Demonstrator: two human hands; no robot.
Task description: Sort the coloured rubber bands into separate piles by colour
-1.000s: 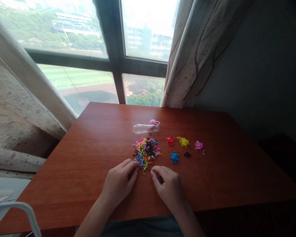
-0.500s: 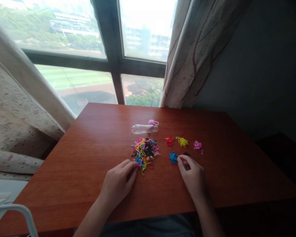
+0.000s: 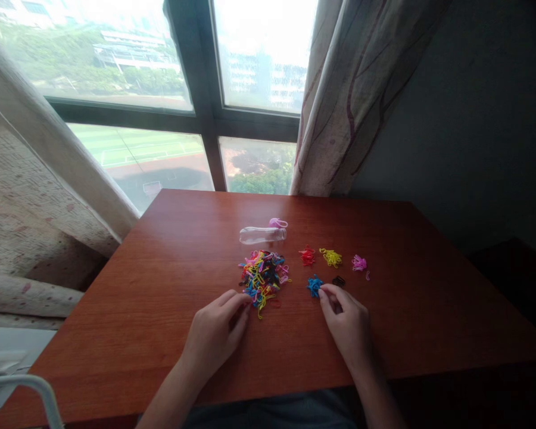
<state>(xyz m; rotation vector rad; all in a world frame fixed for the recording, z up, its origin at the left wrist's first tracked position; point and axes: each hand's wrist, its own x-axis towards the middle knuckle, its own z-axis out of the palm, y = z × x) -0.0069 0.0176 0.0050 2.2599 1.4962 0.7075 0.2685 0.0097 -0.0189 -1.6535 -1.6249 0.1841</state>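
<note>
Head view, only one. Reddish-brown wooden bench [image 3: 429, 316] under a dark-framed window [image 3: 205, 119]; patterned pale curtain [image 3: 335, 119] at the right of the glass, another patterned curtain [image 3: 36, 196] at the left.

Middle of bench: mixed heap of small, looped plastic clips [image 3: 264, 273] in red, yellow, blue, pink and black. One loose red clip [image 3: 275, 303] lies just beside the heap, on its near right side.

Right of the heap, five small one-colour piles. Far row, left to right: red pile [image 3: 308, 255], yellow pile [image 3: 332, 257], pink pile [image 3: 358, 263], with a single pink clip [image 3: 368, 275] near it. Nearer row: blue pile [image 3: 314, 286] at left, small black pile [image 3: 338, 280] at right.

Beyond the heap, a clear bottle [image 3: 262, 235] on its side; pink cap with a loop [image 3: 277, 223] just behind its right end.

Left hand [image 3: 214, 325]: fingers curved, tips at the heap's near left edge. Cannot tell whether a clip is gripped.

Right hand [image 3: 349, 322]: thumb and forefinger nearly together at the blue pile's right edge, just nearer than the black pile. Anything between the tips is too small to make out.
</note>
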